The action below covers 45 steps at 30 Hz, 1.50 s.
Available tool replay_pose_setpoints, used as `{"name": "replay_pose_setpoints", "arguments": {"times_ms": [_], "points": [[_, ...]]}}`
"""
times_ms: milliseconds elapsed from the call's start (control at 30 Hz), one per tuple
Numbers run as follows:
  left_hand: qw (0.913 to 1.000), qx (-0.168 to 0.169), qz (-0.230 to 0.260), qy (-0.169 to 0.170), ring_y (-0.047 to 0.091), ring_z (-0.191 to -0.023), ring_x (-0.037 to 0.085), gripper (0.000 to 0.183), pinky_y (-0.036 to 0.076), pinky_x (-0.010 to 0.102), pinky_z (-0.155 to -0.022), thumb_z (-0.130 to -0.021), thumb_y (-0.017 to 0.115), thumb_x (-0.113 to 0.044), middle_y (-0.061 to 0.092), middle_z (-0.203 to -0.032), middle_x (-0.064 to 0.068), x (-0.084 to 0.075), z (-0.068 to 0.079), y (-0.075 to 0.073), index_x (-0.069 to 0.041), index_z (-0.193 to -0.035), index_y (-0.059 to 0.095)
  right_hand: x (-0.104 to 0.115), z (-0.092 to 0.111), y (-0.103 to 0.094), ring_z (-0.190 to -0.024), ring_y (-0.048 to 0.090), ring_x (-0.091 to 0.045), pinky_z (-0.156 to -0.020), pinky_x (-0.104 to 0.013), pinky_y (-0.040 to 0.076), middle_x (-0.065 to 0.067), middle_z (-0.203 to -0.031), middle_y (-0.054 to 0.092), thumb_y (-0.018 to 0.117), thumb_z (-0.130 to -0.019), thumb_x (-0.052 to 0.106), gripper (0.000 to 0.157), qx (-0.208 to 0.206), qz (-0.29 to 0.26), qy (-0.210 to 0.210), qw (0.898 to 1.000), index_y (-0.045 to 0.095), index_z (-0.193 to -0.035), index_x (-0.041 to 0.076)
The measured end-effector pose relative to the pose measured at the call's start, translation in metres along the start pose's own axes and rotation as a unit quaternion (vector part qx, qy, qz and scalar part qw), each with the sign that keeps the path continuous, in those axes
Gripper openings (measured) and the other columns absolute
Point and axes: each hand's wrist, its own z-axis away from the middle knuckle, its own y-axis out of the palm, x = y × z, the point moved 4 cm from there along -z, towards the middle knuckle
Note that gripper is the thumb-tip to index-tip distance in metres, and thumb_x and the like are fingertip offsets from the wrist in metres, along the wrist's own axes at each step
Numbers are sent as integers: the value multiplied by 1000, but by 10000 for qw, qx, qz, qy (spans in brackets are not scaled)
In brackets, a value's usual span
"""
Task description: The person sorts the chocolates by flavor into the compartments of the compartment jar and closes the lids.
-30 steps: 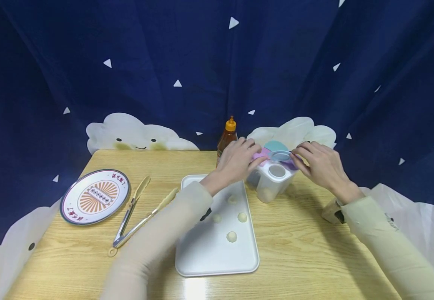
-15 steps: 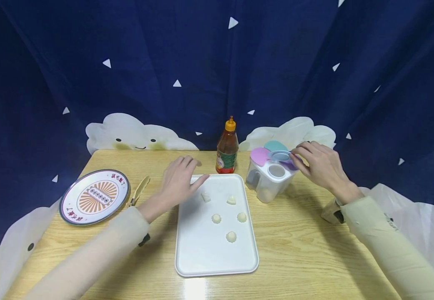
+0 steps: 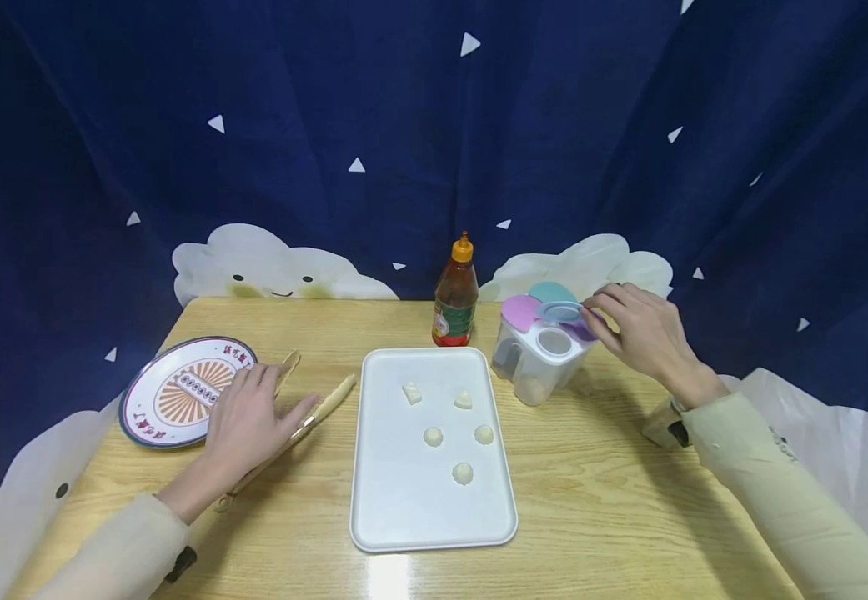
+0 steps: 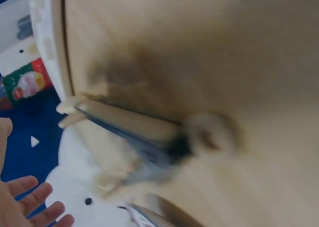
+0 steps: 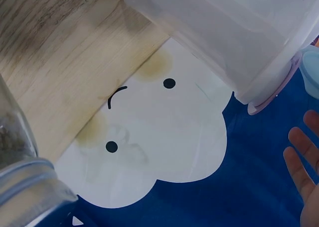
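My left hand (image 3: pixel 249 421) hovers over the tongs (image 3: pixel 332 400), its fingers extended and holding nothing. These metal tongs have cream tips and lie spread, their middle hidden by the hand; the left wrist view shows the tongs (image 4: pixel 134 132) blurred. My right hand (image 3: pixel 644 333) pinches the edge of a raised light blue lid (image 3: pixel 559 312) on a clear seasoning box (image 3: pixel 539 379). Beneath that lid is a round opening (image 3: pixel 554 340). The box's pink lid (image 3: pixel 519 312) and teal lid (image 3: pixel 551 292) are down; a purple one is partly hidden by my fingers.
A white tray (image 3: pixel 396 517) with several small cream-coloured pieces lies mid-table. Behind it stands a sauce bottle (image 3: pixel 454 300) with an orange cap. A patterned plate (image 3: pixel 156 400) is at the left. A glass jar (image 5: pixel 20 152) shows near my right wrist.
My left hand has left the seasoning box and swept left across the tray to the tongs. My right hand stays at the light blue lid.
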Motion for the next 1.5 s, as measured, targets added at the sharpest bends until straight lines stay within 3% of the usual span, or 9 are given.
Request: {"name": "replay_pose_setpoints", "arguments": {"times_ms": [200, 467, 667, 1000, 1200, 1400, 1500], "points": [[9995, 79, -88, -282, 62, -105, 45, 74, 53, 59, -83, -87, 78, -55, 68, -114, 27, 20, 28, -5, 4, -129, 63, -1, 0, 0, -80, 70, -29, -62, -43, 55, -8, -96, 75, 72, -93, 27, 17, 52, -27, 19, 10000, 75, -98, 11], [9948, 594, -16, -823, 60, -97, 45, 91, 53, 63, -75, -85, 79, -63, 62, -105, 30, 35, 56, 3, 13, -130, 56, -1, 2, 1, -80, 70, -28, -62, -43, 55, -8, -95, 75, 73, -93, 27, 17, 72, -115, 68, 9999, 75, -99, 11], [9927, 841, 3, -861, 62, -96, 46, 97, 53, 63, -76, -83, 77, -68, 62, -104, 32, 36, 60, 14, 15, -127, 53, -1, 1, 0, -79, 70, -27, -61, -42, 54, -7, -94, 75, 72, -93, 27, 16, 14, -143, 65, 9999, 75, -98, 12], [9921, 908, -189, -846, 59, -85, 43, 87, 51, 57, -67, -81, 77, -71, 56, -88, 27, 35, 54, 31, 11, -101, 55, -1, -1, 1, -78, 69, -26, -61, -41, 53, -6, -92, 75, 71, -94, 27, 16, -18, -171, 14, 9999, 75, -97, 12], [9954, 546, -526, -586, 56, -73, 40, 76, 47, 49, -51, -80, 80, -65, 55, -78, 24, 35, 50, 31, 5, -83, 53, -1, -1, 1, -79, 69, -26, -63, -41, 54, -6, -93, 75, 69, -95, 29, 18, 19, -161, 44, 9999, 75, -98, 12], [9961, 156, -858, -144, 52, -65, 34, 71, 38, 41, -44, -79, 80, -64, 54, -72, 19, 33, 49, 27, 2, -79, 51, -1, -1, 1, -79, 69, -27, -64, -42, 54, -7, -93, 74, 70, -95, 27, 17, 58, -130, 50, 9999, 74, -98, 12], [9948, -194, -978, 203, 51, -62, 32, 72, 36, 38, -42, -82, 75, -67, 53, -69, 18, 30, 46, 21, 1, -76, 50, -1, -1, 1, -78, 69, -26, -63, -42, 54, -6, -93, 74, 71, -94, 27, 16, 34, -139, 60, 9999, 74, -97, 12]]}}
